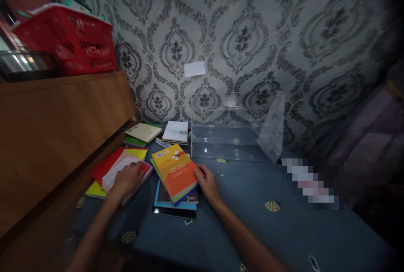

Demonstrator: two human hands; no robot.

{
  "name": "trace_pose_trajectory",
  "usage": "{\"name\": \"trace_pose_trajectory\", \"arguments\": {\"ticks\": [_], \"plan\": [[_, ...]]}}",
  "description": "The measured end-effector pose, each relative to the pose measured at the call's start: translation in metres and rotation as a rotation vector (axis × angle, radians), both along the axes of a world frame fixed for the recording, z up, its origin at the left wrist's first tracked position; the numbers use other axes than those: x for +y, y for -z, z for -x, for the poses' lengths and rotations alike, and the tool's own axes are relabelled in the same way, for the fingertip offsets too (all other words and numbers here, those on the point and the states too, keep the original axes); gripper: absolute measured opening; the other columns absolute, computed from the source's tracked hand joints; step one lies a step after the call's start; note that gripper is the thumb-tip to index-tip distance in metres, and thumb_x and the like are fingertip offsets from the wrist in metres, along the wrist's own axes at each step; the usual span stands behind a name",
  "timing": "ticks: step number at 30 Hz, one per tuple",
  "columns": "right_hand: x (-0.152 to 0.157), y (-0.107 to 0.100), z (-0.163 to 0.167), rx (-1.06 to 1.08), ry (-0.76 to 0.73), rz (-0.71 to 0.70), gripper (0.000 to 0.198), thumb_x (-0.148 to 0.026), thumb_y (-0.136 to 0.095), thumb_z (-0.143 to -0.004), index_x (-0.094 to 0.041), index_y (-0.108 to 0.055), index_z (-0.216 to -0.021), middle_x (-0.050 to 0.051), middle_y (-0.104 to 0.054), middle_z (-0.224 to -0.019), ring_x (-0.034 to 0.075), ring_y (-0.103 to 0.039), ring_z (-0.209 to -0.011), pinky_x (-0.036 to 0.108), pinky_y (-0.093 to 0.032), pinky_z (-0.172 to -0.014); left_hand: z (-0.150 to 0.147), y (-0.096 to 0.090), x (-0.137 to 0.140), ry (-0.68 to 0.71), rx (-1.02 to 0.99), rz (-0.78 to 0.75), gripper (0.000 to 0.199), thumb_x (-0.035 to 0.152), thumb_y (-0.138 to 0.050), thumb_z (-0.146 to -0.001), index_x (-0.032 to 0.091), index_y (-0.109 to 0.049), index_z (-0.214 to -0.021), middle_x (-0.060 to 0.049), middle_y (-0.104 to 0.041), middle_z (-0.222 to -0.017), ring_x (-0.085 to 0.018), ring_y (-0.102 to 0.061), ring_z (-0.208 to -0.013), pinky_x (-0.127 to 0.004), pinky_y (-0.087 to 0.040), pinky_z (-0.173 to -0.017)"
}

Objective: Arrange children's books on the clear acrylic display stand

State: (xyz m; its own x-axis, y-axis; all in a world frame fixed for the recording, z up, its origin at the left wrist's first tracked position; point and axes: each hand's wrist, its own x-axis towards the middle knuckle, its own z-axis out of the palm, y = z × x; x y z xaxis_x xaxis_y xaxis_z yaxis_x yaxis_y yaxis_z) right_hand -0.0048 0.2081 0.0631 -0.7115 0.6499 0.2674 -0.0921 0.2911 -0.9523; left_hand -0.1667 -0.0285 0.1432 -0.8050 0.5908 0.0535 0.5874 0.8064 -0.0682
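Observation:
My right hand (206, 181) grips the right edge of an orange-and-yellow book (176, 173), thumb on the cover. Green and blue edges of other books show beneath it. Under these lies a pile with a dark book, a light blue one (186, 206) and a black one. My left hand (128, 179) rests with its fingers laid over a pale pink book (112, 174) on the left pile. A red book (109, 160) and a yellow book (96, 190) stick out around it. What lies right under my left palm is hidden.
A clear acrylic tiered rack (233, 137) stands against the patterned wall. Behind the piles lie a cream book (143, 131) and white books (176, 130). On the left, a wooden cabinet (63, 116) carries a red basket (82, 45) and a metal bowl (27, 64). A blurred item (311, 183) lies right.

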Motion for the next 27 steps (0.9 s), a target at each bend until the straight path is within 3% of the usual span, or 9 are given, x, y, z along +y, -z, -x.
{"name": "trace_pose_trajectory", "arguments": {"ticks": [5,11,15,18,27], "plan": [[0.003,0.002,0.001,-0.006,-0.007,0.018,0.042,-0.057,-0.054,-0.081,-0.02,-0.071,-0.093,0.009,-0.076,-0.094,0.03,-0.068,-0.085,0.037,-0.052,-0.074,0.058,-0.012,0.053,-0.008,0.117,-0.044,0.038,0.031,-0.042,-0.097,0.015,-0.056,-0.129,-0.021,-0.061,-0.129,-0.034,-0.057,-0.12,-0.05,-0.047,-0.096],[0.003,0.0,-0.001,-0.035,-0.041,0.055,0.046,-0.061,-0.055,-0.084,-0.02,-0.072,-0.098,0.01,-0.075,-0.096,0.029,-0.068,-0.085,0.035,-0.053,-0.068,0.125,0.003,0.098,0.023,0.147,-0.021,0.055,0.023,-0.052,-0.091,0.018,-0.042,-0.145,-0.023,-0.041,-0.152,-0.039,-0.035,-0.142,-0.056,-0.034,-0.109],[0.004,-0.003,0.0,-0.066,-0.045,0.077,0.05,-0.066,-0.055,-0.081,-0.021,-0.072,-0.096,0.01,-0.075,-0.095,0.03,-0.068,-0.084,0.034,-0.053,-0.064,0.154,0.02,0.107,0.011,0.116,-0.009,0.061,0.022,-0.053,-0.09,0.017,-0.039,-0.149,-0.028,-0.048,-0.142,-0.045,-0.046,-0.132,-0.057,-0.043,-0.099],[0.005,-0.005,0.001,-0.089,-0.036,0.102,0.051,-0.068,-0.056,-0.079,-0.022,-0.073,-0.094,0.01,-0.075,-0.094,0.031,-0.069,-0.084,0.035,-0.055,-0.064,0.165,0.03,0.109,0.014,0.1,-0.013,0.062,0.019,-0.048,-0.091,0.016,-0.036,-0.152,-0.033,-0.043,-0.145,-0.05,-0.043,-0.134,-0.056,-0.046,-0.094],[0.011,-0.002,0.004,-0.13,0.007,0.142,0.054,-0.074,-0.061,-0.072,-0.024,-0.073,-0.088,0.011,-0.076,-0.092,0.033,-0.07,-0.083,0.036,-0.057,-0.064,0.192,0.035,0.099,0.127,0.008,-0.031,0.065,0.014,-0.046,-0.092,0.019,-0.032,-0.155,-0.028,-0.034,-0.157,-0.044,-0.024,-0.148,-0.055,-0.036,-0.109]]}}
